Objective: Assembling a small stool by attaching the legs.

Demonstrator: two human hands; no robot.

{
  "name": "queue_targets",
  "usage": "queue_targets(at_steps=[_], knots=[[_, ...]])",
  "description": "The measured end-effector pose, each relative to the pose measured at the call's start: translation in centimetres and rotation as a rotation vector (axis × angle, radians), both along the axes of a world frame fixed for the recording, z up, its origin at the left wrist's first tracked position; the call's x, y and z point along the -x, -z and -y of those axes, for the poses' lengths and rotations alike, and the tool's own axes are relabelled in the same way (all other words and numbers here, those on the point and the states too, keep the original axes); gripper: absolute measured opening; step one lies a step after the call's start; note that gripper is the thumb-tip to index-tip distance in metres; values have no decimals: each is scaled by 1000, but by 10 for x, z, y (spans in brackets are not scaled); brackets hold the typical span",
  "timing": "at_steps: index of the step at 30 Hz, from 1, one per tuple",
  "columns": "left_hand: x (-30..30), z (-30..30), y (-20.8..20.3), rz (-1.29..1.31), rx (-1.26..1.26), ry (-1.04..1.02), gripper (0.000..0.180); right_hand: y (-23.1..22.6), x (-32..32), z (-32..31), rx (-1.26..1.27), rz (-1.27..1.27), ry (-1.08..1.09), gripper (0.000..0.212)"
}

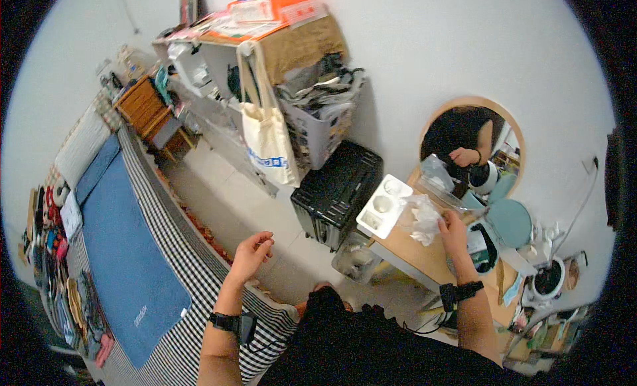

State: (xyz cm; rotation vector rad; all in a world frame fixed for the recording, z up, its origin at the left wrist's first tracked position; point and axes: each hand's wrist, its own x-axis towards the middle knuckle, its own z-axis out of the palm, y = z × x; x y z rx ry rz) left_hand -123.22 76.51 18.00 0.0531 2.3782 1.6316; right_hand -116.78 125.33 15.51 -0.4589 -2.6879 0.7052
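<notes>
My right hand is over the wooden table, its fingers closed on the edge of a crumpled, whitish piece of tissue or thin plastic. Which of the two it is I cannot tell. Just left of it, at the table's corner, lies a white tray with three round hollows. My left hand hangs in the air above the floor, fingers loosely bent, with nothing seen in it. Each wrist wears a black band with a small device.
Behind the tissue stand a clear plastic container and a round mirror. A black suitcase and a clear bin are beside the table. A canvas bag hangs from a shelf. The bed fills the left.
</notes>
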Motion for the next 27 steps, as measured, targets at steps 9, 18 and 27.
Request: queue_targets(at_steps=[9,18,27], knots=[[77,82,19,177,-378,-253,24,-68,111,129,265,212,-296,26],[177,199,38,160,-312,-319,24,-39,281,408,202,520,-1312,37],[167,316,35,225,-215,-690,26,-2,403,631,288,629,-1693,33]])
